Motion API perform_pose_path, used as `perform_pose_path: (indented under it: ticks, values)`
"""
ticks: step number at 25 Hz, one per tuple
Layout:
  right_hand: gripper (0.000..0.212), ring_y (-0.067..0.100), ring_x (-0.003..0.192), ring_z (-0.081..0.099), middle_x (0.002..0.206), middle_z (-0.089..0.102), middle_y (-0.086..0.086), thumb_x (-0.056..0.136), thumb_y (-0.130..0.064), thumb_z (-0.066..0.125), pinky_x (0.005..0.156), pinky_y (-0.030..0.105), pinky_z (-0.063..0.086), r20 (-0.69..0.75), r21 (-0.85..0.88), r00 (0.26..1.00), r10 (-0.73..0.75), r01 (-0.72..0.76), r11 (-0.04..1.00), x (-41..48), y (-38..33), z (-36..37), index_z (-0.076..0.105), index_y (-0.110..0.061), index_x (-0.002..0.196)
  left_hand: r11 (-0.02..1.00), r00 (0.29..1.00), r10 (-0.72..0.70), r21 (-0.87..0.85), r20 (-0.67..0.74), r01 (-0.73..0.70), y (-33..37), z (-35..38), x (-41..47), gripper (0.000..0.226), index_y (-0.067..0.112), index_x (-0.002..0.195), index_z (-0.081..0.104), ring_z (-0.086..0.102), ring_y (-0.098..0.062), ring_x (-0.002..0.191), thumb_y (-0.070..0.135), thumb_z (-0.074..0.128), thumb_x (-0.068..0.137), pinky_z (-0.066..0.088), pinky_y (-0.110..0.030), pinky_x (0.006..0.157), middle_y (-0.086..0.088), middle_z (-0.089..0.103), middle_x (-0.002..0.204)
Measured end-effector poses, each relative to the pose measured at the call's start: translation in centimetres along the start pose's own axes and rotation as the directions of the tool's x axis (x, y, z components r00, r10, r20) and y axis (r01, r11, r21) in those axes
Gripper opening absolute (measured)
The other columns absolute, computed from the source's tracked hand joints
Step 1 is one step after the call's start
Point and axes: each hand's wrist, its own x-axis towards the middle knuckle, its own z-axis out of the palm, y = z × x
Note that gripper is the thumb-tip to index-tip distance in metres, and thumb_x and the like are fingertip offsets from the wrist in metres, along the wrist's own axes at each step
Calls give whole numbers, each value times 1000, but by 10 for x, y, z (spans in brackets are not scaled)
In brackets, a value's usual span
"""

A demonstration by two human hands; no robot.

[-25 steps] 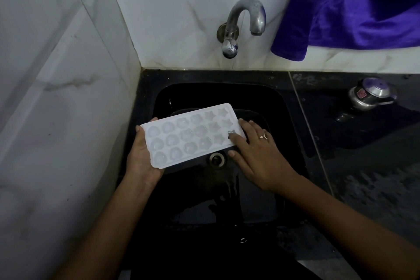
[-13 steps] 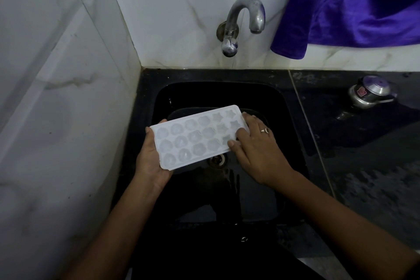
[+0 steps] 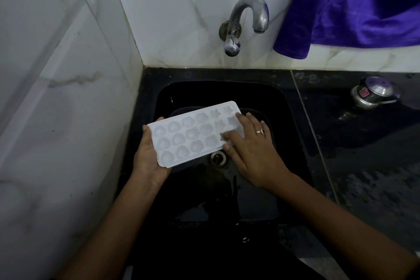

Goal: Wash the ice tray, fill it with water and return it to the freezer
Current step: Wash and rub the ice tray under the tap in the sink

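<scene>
Over the sink [image 3: 281,102], left hand [image 3: 147,159] has its grip round 1 end of the ice tray [image 3: 188,136]. Right hand [image 3: 252,150] — wide, flat — rests on the other.

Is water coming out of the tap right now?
No, no stream falls from the tap toward the ice tray held over the sink.

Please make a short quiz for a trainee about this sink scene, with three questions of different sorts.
1. True or false: the left hand holds the ice tray by one end.
2. The tray is: A) over the sink; B) on the counter; C) in a freezer.
3. Fill in: the ring is on the ___ hand.
Key: 1 true; 2 A; 3 right hand.
</scene>
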Motion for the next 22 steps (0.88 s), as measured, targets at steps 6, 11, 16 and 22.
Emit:
perform_pose_path:
  ticks: [6, 11, 16, 22]
  values:
    - [48, 38, 156, 15, 166, 26, 14, 107, -55, 26, 122, 66, 16, 7, -81, 999, -47, 47, 996, 1, 7, -1, 54, -32, 138, 999, 1000, -3, 32, -10, 4, 3, 1, 0, 60, 22, 151, 55, 66, -36, 127, 61, 42, 107, 61, -53, 89, -12, 64, 145]
    - [50, 39, 156, 17, 166, 27, 17, 108, -54, 29, 121, 67, 19, 10, -99, 998, -57, 58, 993, -2, 2, 6, 55, -22, 135, 1000, 1000, 18, 18, -21, -17, 2, 9, -2, 56, 23, 142, 61, 73, -32, 116, 60, 39, 107, 64, -49, 79, -10, 70, 137]
    - [46, 39, 156, 16, 166, 27, 17, 108, -53, 28, 122, 67, 18, -16, -64, 1000, 3, -4, 998, 5, 1, 1, 58, -23, 123, 999, 1000, -19, 28, -12, 19, -1, 6, -2, 63, 22, 151, 54, 67, -38, 126, 63, 39, 106, 62, -53, 85, -13, 65, 144]
    - [44, 38, 157, 13, 167, 25, 14, 108, -53, 27, 122, 65, 16, -19, -89, 999, -34, 32, 996, 4, 8, -4, 57, -31, 132, 999, 1000, 3, 32, -13, -3, 5, 12, -6, 59, 22, 151, 55, 71, -34, 119, 59, 37, 108, 64, -50, 81, -11, 69, 139]
